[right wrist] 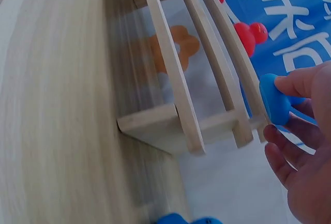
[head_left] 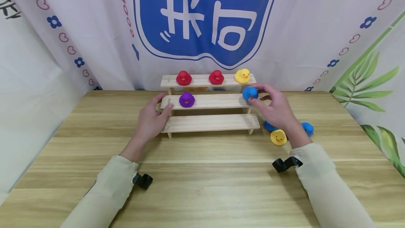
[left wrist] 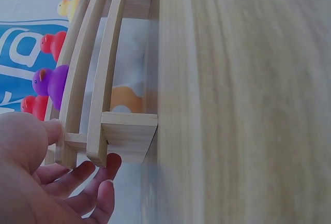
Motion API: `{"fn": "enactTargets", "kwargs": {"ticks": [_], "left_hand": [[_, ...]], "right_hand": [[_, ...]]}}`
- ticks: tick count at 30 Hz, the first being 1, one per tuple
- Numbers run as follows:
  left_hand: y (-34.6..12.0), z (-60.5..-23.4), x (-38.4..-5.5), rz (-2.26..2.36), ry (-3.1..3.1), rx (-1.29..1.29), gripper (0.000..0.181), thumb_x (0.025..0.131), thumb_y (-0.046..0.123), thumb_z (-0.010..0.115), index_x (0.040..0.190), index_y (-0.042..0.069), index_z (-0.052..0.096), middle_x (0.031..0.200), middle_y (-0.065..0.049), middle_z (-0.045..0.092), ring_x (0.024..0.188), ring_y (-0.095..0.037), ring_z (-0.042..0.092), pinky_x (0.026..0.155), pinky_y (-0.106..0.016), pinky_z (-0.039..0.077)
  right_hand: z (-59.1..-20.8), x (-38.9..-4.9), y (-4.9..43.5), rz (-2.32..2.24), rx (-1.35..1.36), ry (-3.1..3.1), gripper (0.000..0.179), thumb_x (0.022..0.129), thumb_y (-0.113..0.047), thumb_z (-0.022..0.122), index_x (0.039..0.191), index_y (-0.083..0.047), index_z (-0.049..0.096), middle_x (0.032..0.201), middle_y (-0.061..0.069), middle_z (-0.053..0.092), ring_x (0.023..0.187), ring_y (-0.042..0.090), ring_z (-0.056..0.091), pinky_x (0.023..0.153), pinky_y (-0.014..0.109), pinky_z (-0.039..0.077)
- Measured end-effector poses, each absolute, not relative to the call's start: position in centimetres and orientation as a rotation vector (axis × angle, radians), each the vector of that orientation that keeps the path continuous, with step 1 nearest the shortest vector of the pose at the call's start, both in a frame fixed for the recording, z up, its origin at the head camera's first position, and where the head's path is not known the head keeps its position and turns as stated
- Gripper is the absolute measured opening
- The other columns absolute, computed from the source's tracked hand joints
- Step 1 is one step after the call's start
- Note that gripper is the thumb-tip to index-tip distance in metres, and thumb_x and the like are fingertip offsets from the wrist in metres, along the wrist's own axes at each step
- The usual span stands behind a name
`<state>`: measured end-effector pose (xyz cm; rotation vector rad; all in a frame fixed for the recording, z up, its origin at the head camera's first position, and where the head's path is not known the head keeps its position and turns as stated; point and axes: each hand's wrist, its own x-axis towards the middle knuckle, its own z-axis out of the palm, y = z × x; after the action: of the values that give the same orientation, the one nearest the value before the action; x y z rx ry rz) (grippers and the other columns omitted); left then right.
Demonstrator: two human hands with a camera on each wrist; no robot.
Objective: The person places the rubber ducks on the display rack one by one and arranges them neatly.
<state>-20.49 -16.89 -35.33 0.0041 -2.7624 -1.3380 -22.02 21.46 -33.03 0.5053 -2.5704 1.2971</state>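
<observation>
A small three-step wooden display stand (head_left: 209, 122) stands on the table. My left hand (head_left: 153, 117) holds its left end, thumb on the middle step and the other fingers curled about the end in the left wrist view. With thumb and fingers, my right hand (head_left: 274, 107) pinches a blue rubber duck (head_left: 250, 94) at the right end of the middle step. Whether the duck touches the step, I cannot tell. On the same step sits a purple duck (head_left: 187, 100), toward the left. The top step bears a red duck (head_left: 184, 78), another red duck (head_left: 216, 77) and a yellow duck (head_left: 242, 76).
Right of the stand, a yellow duck (head_left: 278, 137) and a blue duck (head_left: 270, 126) lie near the right forearm, which partly hides the blue one. Another blue duck (head_left: 307, 129) lies beyond the forearm. A printed cloth (head_left: 110, 38) hangs behind the wooden table (head_left: 202, 192).
</observation>
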Motion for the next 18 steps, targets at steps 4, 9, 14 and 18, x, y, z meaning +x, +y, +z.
{"fn": "enactTargets", "kwargs": {"ticks": [4, 9, 14, 18], "left_hand": [[-16.9, -35.3, -20.5, -1.345, -2.759, -0.001, 0.066, 0.110, 0.042, 0.055, 0.167, 0.014, 0.034, 0.166, -0.018, 0.045, 0.097, -0.030, 0.071, 0.068, -0.028, 0.056], [-16.9, -35.3, -20.5, -1.344, -2.767, 0.012, 0.067, 0.110, 0.043, 0.055, 0.167, 0.015, 0.034, 0.166, -0.018, 0.044, 0.101, -0.032, 0.071, 0.071, -0.029, 0.057], [-16.9, -35.2, -20.5, -1.328, -2.777, 0.012, 0.067, 0.110, 0.043, 0.054, 0.167, 0.014, 0.033, 0.166, -0.019, 0.044, 0.109, -0.034, 0.070, 0.081, -0.035, 0.058], [-16.9, -35.3, -20.5, -1.317, -2.781, 0.011, 0.067, 0.110, 0.043, 0.054, 0.167, 0.014, 0.033, 0.166, -0.018, 0.044, 0.110, -0.034, 0.070, 0.084, -0.037, 0.058]], "right_hand": [[-33.1, -22.1, 20.5, 1.293, 0.522, -2.600, 0.041, 0.105, -0.018, 0.068, 0.145, -0.010, 0.061, 0.142, 0.012, 0.065, 0.128, 0.032, 0.058, 0.103, 0.046, 0.051], [-33.4, -22.4, 19.4, 1.333, 0.516, -2.634, 0.040, 0.104, -0.017, 0.069, 0.143, -0.013, 0.062, 0.136, 0.010, 0.066, 0.124, 0.030, 0.060, 0.105, 0.050, 0.053], [-33.6, -22.5, 18.5, 1.377, 0.569, -2.632, 0.039, 0.103, -0.014, 0.070, 0.142, -0.012, 0.063, 0.132, 0.012, 0.067, 0.122, 0.031, 0.062, 0.110, 0.052, 0.054], [-33.5, -22.4, 17.5, 1.370, 0.611, -2.638, 0.039, 0.103, -0.013, 0.069, 0.141, -0.011, 0.063, 0.130, 0.013, 0.068, 0.120, 0.031, 0.063, 0.110, 0.051, 0.054]]}}
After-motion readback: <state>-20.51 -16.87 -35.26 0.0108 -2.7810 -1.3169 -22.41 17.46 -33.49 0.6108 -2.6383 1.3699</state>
